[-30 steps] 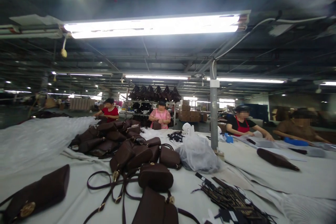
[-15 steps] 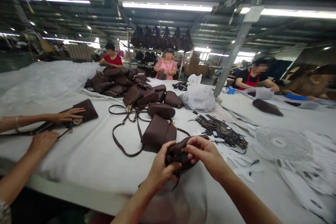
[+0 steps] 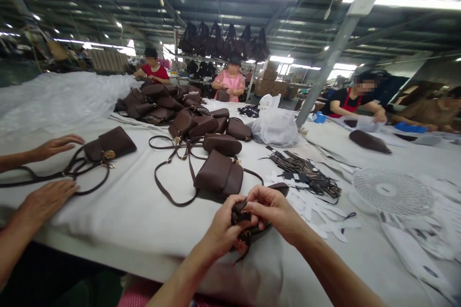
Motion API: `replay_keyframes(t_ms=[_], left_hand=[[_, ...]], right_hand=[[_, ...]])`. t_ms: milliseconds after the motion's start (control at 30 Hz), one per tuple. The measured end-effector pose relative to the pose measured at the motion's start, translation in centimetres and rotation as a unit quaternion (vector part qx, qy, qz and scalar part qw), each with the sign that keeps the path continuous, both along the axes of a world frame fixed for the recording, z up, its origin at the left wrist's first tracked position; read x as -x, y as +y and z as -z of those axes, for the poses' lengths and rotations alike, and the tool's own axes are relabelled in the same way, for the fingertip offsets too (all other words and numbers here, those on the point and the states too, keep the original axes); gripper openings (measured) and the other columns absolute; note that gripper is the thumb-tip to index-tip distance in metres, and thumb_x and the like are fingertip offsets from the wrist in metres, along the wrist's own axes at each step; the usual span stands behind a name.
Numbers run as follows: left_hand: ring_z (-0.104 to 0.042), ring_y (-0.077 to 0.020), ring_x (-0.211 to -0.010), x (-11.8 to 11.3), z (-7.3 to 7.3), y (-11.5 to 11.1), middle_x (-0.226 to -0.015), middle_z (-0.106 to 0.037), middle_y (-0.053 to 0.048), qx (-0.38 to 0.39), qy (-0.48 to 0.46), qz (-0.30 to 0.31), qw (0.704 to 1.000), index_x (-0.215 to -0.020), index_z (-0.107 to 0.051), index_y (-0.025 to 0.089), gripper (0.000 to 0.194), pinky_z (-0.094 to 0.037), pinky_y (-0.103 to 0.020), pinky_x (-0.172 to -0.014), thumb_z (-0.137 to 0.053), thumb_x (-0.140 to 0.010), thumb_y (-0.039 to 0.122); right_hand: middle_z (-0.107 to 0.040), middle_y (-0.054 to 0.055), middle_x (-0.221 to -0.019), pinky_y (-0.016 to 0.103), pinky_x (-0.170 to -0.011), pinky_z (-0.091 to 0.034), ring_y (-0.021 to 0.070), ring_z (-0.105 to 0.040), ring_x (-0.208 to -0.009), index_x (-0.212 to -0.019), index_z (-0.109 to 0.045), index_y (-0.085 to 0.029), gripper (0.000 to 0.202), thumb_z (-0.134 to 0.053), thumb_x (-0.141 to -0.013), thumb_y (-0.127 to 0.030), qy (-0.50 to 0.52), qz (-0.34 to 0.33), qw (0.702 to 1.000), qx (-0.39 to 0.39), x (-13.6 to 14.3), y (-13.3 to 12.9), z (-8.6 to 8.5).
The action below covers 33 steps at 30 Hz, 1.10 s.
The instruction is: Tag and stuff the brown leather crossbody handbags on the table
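A small dark-brown bag (image 3: 248,223) sits bunched between the person's two hands at the near edge of the white table (image 3: 137,211), held just above the cloth. The left hand (image 3: 225,228) is curled tight around its lower left side, and the right hand (image 3: 275,208) pinches its top with thumb and fingertips closed, near some gold-coloured hardware. The bag looks soft and light, folding easily under the grip; it probably handles best by the body or the metal fitting, since the slim strap would slip and tangle.

Just beyond lies a finished brown bag (image 3: 219,177) with its long strap (image 3: 169,182) looped over the cloth, then a heap of similar bags (image 3: 190,122). To the right are a scatter of dark tags (image 3: 306,175), white paper cut-outs (image 3: 324,213) and a small white fan (image 3: 392,192) lying flat. On the left, a co-worker's two open hands (image 3: 48,172) rest by another brown bag (image 3: 110,144). Other people work on the far side.
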<state>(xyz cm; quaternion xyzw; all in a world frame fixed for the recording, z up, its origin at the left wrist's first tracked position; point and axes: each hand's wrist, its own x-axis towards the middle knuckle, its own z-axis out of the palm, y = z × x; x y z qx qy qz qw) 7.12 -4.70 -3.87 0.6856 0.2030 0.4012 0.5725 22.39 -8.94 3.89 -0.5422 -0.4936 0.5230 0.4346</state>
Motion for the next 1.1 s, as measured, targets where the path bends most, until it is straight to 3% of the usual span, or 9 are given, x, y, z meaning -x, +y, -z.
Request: replay_keyframes(t_ms=[100,200,300,400,533,700,933,1033,1100], left_hand=[[-0.055,-0.0175,-0.084,-0.1,-0.3,0.1,-0.091,-0.06,-0.003,-0.008,0.017,0.007,1.0,-0.102,-0.056,0.016,0.024,-0.045,-0.029,-0.076,-0.061,-0.083,0.03],[-0.055,-0.018,-0.087,0.5,-0.8,0.7,-0.095,-0.061,-0.003,0.033,0.011,0.04,0.999,-0.11,-0.057,0.016,0.034,-0.045,-0.029,-0.078,-0.065,-0.081,0.032],[-0.056,-0.0251,-0.108,1.7,-0.7,1.6,-0.117,-0.063,-0.006,0.126,-0.025,0.156,0.979,-0.132,-0.049,0.02,0.063,-0.044,-0.037,-0.092,-0.071,-0.074,0.031],[-0.04,-0.0318,-0.134,2.7,-0.2,2.3,-0.139,-0.054,-0.008,0.169,-0.093,0.224,0.955,-0.137,-0.05,0.021,0.067,-0.027,-0.046,-0.112,-0.068,-0.074,0.035],[-0.037,-0.0324,-0.137,2.6,0.4,2.4,-0.142,-0.052,-0.008,0.197,-0.11,0.204,0.953,-0.135,-0.054,0.02,0.06,-0.019,-0.048,-0.115,-0.064,-0.078,0.036],[-0.049,-0.0315,-0.124,1.7,0.3,1.5,-0.125,-0.063,-0.008,0.226,-0.106,0.183,0.951,-0.13,-0.056,0.018,0.057,-0.032,-0.045,-0.107,-0.063,-0.076,0.036],[-0.049,-0.0303,-0.124,1.6,-0.1,-0.2,-0.128,-0.058,-0.009,0.136,-0.049,0.084,0.986,-0.129,-0.052,0.019,0.051,-0.036,-0.044,-0.106,-0.055,-0.086,0.045],[-0.05,-0.0293,-0.123,1.1,-0.1,-0.7,-0.128,-0.058,-0.008,0.054,-0.024,0.005,0.998,-0.127,-0.053,0.022,0.051,-0.039,-0.041,-0.106,-0.064,-0.08,0.04],[-0.055,-0.0267,-0.116,0.5,-0.3,-1.0,-0.122,-0.062,-0.007,0.003,-0.011,-0.051,0.999,-0.12,-0.057,0.022,0.04,-0.042,-0.038,-0.104,-0.063,-0.082,0.035]], right_hand=[[-0.059,-0.006,-0.048,0.016,-0.039,-0.04,0.0059,-0.051,-0.039,-0.074,-0.056,-0.018,0.026,-0.07,-0.071,-0.04,-0.005,-0.038,0.999,0.007,0.7,0.2,-0.3],[-0.06,-0.006,-0.047,0.015,-0.036,-0.036,0.005,-0.047,-0.035,-0.076,-0.058,-0.017,0.024,-0.066,-0.072,-0.039,-0.012,-0.019,1.0,0.01,1.3,0.3,-0.5],[-0.058,-0.006,-0.047,0.015,-0.035,-0.033,0.0056,-0.048,-0.036,-0.08,-0.062,-0.016,0.023,-0.065,-0.072,-0.037,-0.038,0.038,0.999,0.0,1.5,0.2,-0.2],[-0.057,-0.006,-0.047,0.015,-0.036,-0.032,0.0062,-0.05,-0.038,-0.079,-0.064,-0.017,0.019,-0.065,-0.072,-0.035,-0.063,0.075,0.995,-0.01,1.3,-0.2,0.1],[-0.055,-0.006,-0.045,0.016,-0.037,-0.032,0.0062,-0.048,-0.038,-0.076,-0.064,-0.017,0.018,-0.064,-0.073,-0.035,-0.058,0.08,0.995,-0.018,1.1,-0.6,0.1],[-0.053,-0.007,-0.044,0.016,-0.036,-0.031,0.0055,-0.045,-0.036,-0.074,-0.061,-0.017,0.022,-0.065,-0.072,-0.039,-0.031,0.077,0.996,-0.022,1.5,-0.8,0.6],[-0.055,-0.007,-0.049,0.017,-0.034,-0.03,0.0052,-0.043,-0.033,-0.075,-0.06,-0.018,0.017,-0.062,-0.076,-0.035,-0.02,0.074,0.996,-0.053,2.4,-0.9,0.9],[-0.064,-0.003,-0.064,0.019,-0.045,-0.039,0.0074,-0.052,-0.046,-0.072,-0.063,-0.019,0.004,-0.062,-0.076,-0.021,-0.157,0.059,0.978,-0.128,2.2,-1.2,0.2],[-0.064,-0.002,-0.066,0.022,-0.056,-0.041,0.0105,-0.054,-0.058,-0.068,-0.061,-0.019,0.011,-0.06,-0.078,-0.015,-0.317,0.07,0.919,-0.224,2.2,-1.3,0.1]])
